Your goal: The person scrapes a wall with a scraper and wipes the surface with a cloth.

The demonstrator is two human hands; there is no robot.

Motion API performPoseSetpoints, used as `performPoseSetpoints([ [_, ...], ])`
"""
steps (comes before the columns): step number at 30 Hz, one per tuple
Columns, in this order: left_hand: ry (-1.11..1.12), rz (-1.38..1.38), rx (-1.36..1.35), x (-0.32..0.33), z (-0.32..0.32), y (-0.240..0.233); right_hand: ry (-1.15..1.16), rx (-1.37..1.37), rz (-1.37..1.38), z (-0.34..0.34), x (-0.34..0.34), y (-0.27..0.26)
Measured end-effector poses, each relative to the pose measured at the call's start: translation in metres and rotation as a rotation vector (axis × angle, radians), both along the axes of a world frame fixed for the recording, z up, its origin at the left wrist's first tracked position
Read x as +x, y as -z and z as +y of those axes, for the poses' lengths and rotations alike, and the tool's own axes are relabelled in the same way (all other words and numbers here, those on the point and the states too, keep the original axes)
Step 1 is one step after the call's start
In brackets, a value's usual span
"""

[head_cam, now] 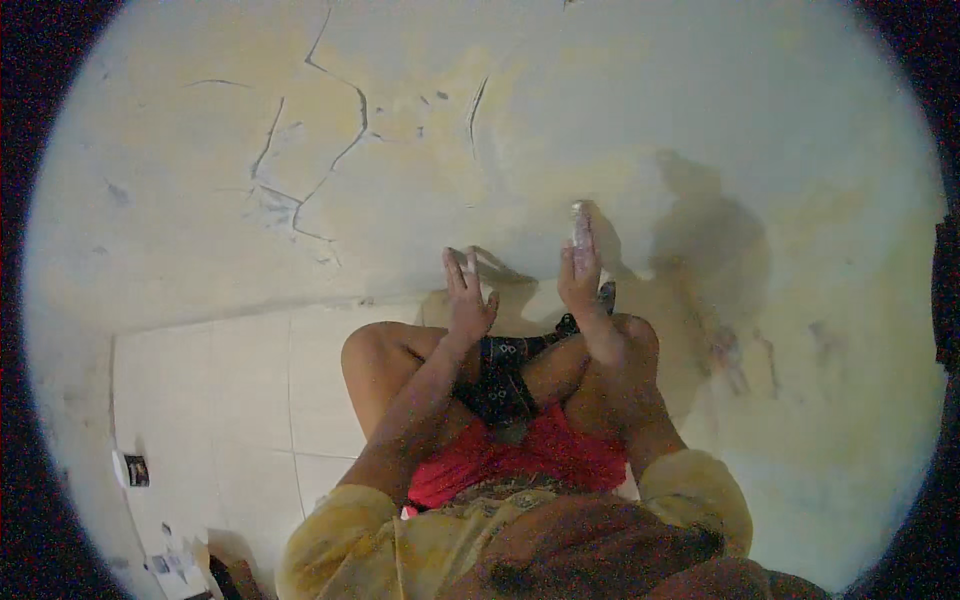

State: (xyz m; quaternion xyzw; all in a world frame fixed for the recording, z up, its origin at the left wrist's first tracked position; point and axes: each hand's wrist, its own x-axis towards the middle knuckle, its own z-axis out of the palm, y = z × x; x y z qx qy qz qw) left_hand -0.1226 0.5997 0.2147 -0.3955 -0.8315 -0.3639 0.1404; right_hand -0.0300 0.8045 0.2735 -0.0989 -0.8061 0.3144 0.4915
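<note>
My right hand (pixel 579 281) is wrapped around the lower part of a small clear bottle-like container (pixel 581 229) with a pale, shiny top. It is held upright close to the wall, and its exact kind is too blurred to tell. To the left, my left hand (pixel 469 304) is raised with its fingers and thumb spread apart. A pale patch shows between two of those fingers, too blurred to make out. Black cloth with small white diamond marks (pixel 502 375) lies between my bent legs, below both hands.
A stained, cracked wall (pixel 420 172) rises right in front of me. Pale floor tiles (pixel 247 390) stretch to the left. A small dark and white object (pixel 136 471) sits at the far left, and pale papers or packets (pixel 169 566) lie at the lower left.
</note>
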Motion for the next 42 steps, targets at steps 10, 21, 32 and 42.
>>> performPoseSetpoints([
  [10, 0.084, -0.443, 0.063, 0.018, -0.022, -0.049, -0.848, -0.408, -0.729, -0.032, -0.002, 0.019],
  [21, 0.216, -0.399, 0.385, 0.019, -0.014, -0.06, -0.736, -0.615, -0.744, -0.021, 0.011, -0.005],
  [32, 0.026, -0.439, 0.361, 0.007, -0.01, -0.04, -0.632, -0.578, -0.848, -0.024, -0.023, 0.005],
  [42, 0.147, -1.067, 0.545, -0.001, -0.002, -0.036, -0.732, -0.72, -0.669, -0.013, -0.023, 0.053],
])
